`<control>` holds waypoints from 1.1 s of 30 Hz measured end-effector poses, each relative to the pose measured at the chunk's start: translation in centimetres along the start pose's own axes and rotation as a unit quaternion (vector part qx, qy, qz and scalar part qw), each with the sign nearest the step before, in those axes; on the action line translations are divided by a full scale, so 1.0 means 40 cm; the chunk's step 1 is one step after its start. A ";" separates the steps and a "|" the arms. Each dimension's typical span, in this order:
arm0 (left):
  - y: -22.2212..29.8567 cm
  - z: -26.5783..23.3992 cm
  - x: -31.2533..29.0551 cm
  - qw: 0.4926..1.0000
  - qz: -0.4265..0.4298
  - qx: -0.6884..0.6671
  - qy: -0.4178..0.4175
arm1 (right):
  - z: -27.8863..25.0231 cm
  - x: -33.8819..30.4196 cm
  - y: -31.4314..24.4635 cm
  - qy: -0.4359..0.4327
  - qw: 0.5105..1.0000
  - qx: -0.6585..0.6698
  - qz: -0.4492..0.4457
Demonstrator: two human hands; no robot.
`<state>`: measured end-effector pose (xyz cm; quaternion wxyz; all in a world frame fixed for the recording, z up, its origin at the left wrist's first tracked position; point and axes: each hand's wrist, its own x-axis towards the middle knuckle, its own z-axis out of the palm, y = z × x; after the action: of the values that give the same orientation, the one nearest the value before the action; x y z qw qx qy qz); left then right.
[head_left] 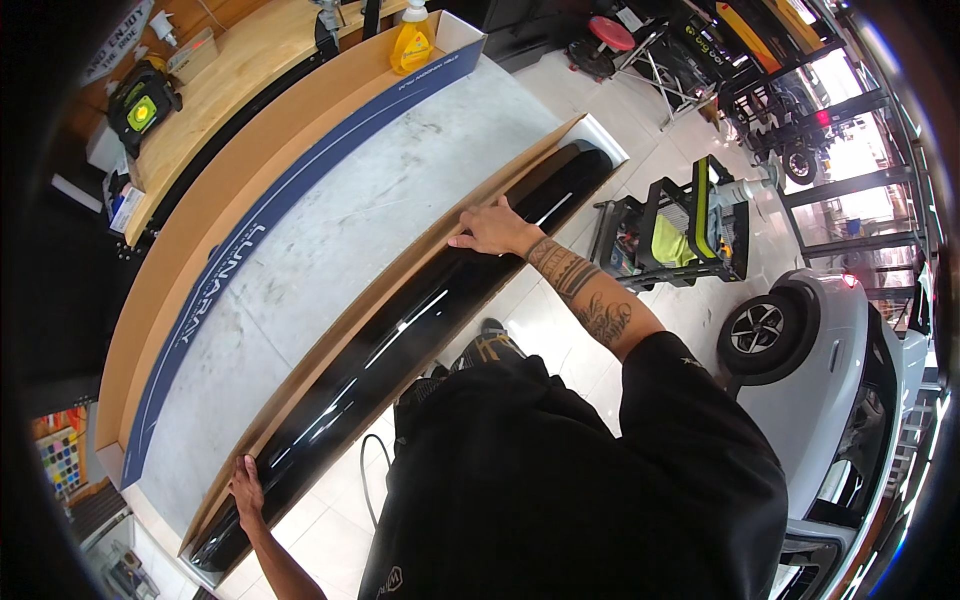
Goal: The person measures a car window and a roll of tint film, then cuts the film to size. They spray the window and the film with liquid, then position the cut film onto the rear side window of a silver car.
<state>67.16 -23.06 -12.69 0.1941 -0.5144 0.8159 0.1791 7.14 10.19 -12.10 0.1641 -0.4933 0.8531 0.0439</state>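
A long, open cardboard box (338,333) lies slantwise before me along the near edge of the table, with a glossy black film roll (398,328) in it. My right hand (494,229) reaches across the roll in its upper half, thumb and fingers bent over the box's far wall. Near the lower left end, my left hand (247,491) is closed at the same wall, its fingertips partly hidden. Beyond the bare strip of tabletop stands another long box part (300,200), blue outside and brown inside, which looks like the lid.
A yellow liquid bottle (412,40) stands at the lid's far end. Behind runs a wooden workbench (225,80) with a black-and-green device (143,108). To the right are a tool cart (690,225), a red stool (610,34) and a light-coloured car (815,350).
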 end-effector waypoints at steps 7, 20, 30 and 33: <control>0.023 -0.038 -0.031 0.999 0.040 0.016 -0.023 | -0.038 0.026 0.000 -0.072 0.996 0.045 -0.019; 0.073 -0.153 -0.034 0.997 0.031 -0.033 -0.067 | -0.104 0.051 -0.010 -0.194 0.979 0.068 0.004; 0.001 -0.306 -0.217 0.980 -0.091 0.040 -0.171 | -0.275 -0.024 0.051 -0.274 0.951 0.063 0.126; -0.071 -0.306 -0.236 0.965 -0.170 0.102 -0.169 | -0.177 -0.084 0.353 -0.297 0.919 0.154 0.208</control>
<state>71.88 -22.97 2.32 0.4085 -0.5849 0.6858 0.1438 -5.09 18.47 -5.58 0.4708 -0.2381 0.8447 0.0899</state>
